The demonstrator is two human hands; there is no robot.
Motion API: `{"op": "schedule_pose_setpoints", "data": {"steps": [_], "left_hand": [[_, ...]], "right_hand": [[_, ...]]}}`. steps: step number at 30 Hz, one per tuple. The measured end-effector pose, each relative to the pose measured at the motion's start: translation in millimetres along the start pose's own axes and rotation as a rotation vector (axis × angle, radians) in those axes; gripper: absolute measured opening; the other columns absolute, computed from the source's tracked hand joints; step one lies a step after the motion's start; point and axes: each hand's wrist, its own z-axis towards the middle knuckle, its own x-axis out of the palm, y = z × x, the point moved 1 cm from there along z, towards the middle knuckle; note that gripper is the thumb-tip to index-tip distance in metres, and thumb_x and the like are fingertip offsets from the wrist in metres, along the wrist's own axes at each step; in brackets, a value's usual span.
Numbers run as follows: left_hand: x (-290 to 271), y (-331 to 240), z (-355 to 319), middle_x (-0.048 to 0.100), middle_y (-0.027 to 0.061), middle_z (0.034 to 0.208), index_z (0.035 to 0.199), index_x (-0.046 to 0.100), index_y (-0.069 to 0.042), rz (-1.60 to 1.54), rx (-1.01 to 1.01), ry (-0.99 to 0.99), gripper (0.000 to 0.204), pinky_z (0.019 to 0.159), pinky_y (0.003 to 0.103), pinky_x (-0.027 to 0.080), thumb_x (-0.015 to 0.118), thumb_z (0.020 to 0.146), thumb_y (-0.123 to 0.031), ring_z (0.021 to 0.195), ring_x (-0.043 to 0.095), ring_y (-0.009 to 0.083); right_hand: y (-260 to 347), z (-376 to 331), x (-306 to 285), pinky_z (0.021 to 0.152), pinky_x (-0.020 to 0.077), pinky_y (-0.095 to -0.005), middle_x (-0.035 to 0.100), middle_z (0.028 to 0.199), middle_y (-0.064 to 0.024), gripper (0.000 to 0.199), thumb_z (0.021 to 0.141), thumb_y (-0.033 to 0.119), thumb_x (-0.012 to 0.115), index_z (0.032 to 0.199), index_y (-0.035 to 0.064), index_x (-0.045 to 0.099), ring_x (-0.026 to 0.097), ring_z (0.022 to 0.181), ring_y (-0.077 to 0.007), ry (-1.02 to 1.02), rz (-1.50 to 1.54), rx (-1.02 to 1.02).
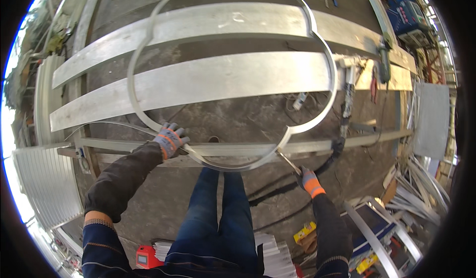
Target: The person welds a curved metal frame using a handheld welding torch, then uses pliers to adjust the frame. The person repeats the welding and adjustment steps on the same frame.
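Observation:
A large scalloped metal frame (329, 65), bent from narrow strip into joined arcs, lies over two broad pale metal planks. My left hand (171, 140), in a grey and orange glove, grips its near left rim, fingers curled over the strip. My right hand (309, 181), gloved alike, is closed around a slender hand tool (289, 162) whose pale tip meets the frame's near right side, below a notch. The tool's exact kind is too small to make out.
The far plank (198, 23) and near plank (223, 77) cross a metal rail support (317, 146). A taped torch cable (345, 114) and an angle grinder (384, 60) lie at right. A red device (148, 256) sits near my legs; metal strips (421, 189) are piled right.

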Motion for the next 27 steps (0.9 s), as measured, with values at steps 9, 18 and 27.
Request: {"op": "schedule_pose_setpoints", "data": {"steps": [9,18,27], "left_hand": [[-0.6,-1.0,1.0,0.059,0.0061,0.122,0.121,0.069,-0.025,-0.017,-0.017,0.060,0.034,0.105,0.052,0.039,0.066,0.088,-0.027,0.123,0.052,0.0310],[4.6,4.5,3.2,0.058,0.0076,0.125,0.126,0.067,-0.023,-0.040,-0.013,0.060,0.047,0.104,0.054,0.040,0.076,0.081,-0.035,0.124,0.051,0.0349],[0.2,-6.1,-3.0,0.060,0.0083,0.119,0.120,0.070,-0.022,-0.140,-0.075,0.014,0.054,0.100,0.056,0.040,0.079,0.077,-0.055,0.117,0.052,0.0376]], "right_hand": [[6.8,7.3,-3.2,0.089,0.0529,-0.0523,0.072,0.109,-0.0252,0.047,0.091,0.026,0.065,0.133,0.0074,0.063,0.067,0.103,-0.0464,0.081,-0.041,0.028],[12.8,28.9,49.3,0.098,0.0519,-0.0529,0.067,0.119,-0.0317,0.053,0.083,0.012,0.066,0.137,0.0138,0.061,0.061,0.115,-0.0508,0.120,0.247,0.360],[100.4,-22.8,88.1,0.063,0.0497,-0.0309,0.075,0.092,-0.0080,0.031,0.092,-0.004,0.058,0.123,-0.0017,0.063,0.060,0.072,-0.0139,-0.015,0.976,0.311]]}}
